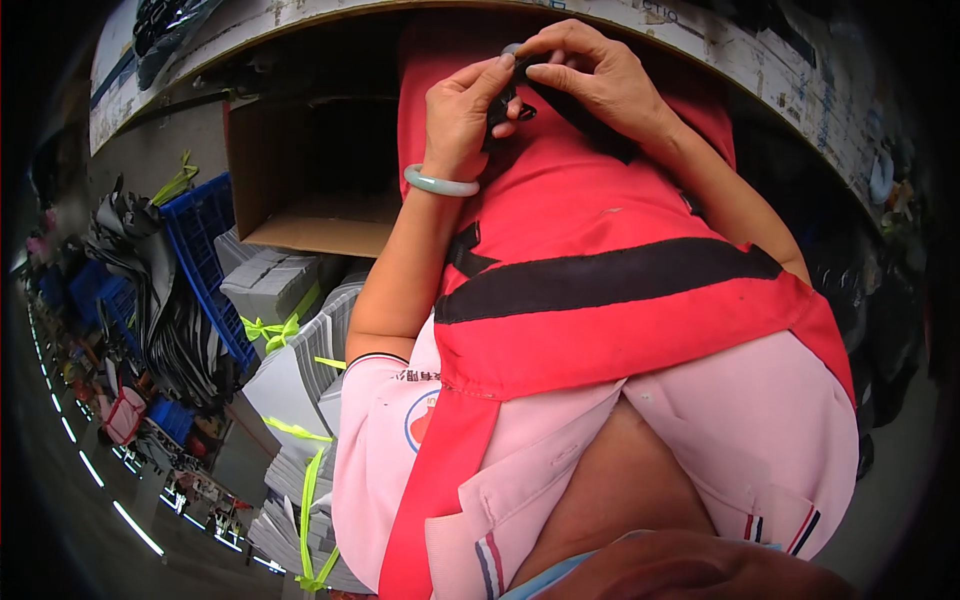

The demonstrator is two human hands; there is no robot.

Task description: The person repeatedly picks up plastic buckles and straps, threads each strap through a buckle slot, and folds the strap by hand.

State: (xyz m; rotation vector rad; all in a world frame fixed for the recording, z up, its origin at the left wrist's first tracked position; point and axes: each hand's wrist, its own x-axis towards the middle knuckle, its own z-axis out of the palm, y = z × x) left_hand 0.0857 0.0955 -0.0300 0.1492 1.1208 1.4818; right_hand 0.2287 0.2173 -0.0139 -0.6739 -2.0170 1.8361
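Note:
Above my red-aproned lap, near the table edge, my left hand [468, 112] is closed in a pinch on a black fabric-like strip [590, 126], with a jade-coloured bangle [441, 182] round that wrist. Part of the black piece shows below my left fingers, and its exact kind I cannot make out. My right hand [604, 82] meets the left one at the fingertips, its thumb and forefinger bent together on the same piece. A small greyish spot shows between the two hands. The strip's longer part slants down to the right beneath my right hand, over the red apron [600, 345].
The worn, pale table edge [740, 60] curves across the top. An open cardboard box [320, 225] stands left of my lap. Nearer are grey sheet stacks [290, 395] tied with lime-green strips. Beyond them, dark curled sheets [150, 300] lean by a blue plastic crate [208, 255].

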